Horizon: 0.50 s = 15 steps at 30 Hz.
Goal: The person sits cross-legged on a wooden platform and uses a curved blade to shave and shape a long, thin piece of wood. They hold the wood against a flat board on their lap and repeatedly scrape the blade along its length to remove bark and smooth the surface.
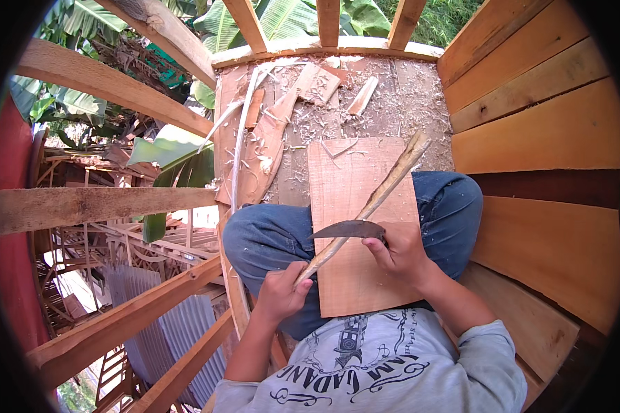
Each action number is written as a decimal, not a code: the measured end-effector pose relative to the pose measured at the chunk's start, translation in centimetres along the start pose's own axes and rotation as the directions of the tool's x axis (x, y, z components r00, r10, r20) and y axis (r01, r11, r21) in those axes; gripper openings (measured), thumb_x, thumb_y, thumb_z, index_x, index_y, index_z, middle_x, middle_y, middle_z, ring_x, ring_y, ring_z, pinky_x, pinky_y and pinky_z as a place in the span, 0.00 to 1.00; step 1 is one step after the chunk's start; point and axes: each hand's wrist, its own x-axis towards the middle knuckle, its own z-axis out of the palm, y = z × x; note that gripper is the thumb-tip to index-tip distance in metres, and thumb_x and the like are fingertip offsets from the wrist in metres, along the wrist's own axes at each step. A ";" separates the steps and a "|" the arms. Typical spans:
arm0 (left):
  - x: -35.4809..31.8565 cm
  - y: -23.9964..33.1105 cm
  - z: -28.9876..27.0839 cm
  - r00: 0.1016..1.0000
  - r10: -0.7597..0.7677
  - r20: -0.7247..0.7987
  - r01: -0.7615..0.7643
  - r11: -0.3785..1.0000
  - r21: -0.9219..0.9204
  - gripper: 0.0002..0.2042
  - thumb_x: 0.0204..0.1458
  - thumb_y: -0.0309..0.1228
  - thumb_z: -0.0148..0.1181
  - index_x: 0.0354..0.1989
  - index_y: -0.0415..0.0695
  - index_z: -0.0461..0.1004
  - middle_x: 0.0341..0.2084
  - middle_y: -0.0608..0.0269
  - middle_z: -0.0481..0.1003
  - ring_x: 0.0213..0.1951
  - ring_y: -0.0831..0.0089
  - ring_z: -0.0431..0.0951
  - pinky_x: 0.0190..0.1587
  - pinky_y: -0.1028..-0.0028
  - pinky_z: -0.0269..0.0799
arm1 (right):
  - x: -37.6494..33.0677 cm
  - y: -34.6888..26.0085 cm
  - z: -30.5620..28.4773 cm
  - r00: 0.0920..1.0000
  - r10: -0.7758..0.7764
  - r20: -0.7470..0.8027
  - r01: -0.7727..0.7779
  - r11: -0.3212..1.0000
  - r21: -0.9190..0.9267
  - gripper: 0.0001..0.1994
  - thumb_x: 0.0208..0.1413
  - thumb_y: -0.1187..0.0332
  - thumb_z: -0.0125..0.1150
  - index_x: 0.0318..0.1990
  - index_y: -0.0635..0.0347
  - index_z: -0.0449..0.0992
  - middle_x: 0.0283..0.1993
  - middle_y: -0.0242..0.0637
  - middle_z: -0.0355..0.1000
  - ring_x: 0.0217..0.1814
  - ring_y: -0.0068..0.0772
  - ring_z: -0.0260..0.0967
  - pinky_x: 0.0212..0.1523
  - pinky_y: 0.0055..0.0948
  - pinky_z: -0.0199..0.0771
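Note:
My left hand (282, 292) is closed round the lower end of a long, rough wooden stick (393, 180), which slants up and away to the right. In my right hand (401, 253) is a knife (348, 230) with a dark, curved blade pointing left. The blade lies across the stick, a little above my left hand; whether its edge bites into the wood I cannot tell. The knife's handle is hidden in my fist. Beneath both, a flat wooden board (366, 289) rests on my lap, over my crossed legs in blue trousers.
Shavings and offcuts, among them a curved wooden piece (269, 146) and a thin pale strip (241, 138), litter the plank floor (420, 89). Wooden rails (103, 206) run along the left and far sides. A plank wall (537, 103) stands close on the right.

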 end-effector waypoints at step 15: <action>0.4 -0.1 -0.2 0.999 0.043 0.005 -0.042 0.998 -0.052 0.13 0.54 0.35 0.55 0.38 0.36 0.71 0.17 0.52 0.70 0.21 0.55 0.75 0.25 0.67 0.69 | 0.3 -0.4 -0.2 0.999 0.022 0.049 -0.027 0.995 0.101 0.15 0.50 0.57 0.63 0.21 0.59 0.74 0.15 0.37 0.67 0.17 0.39 0.68 0.18 0.33 0.64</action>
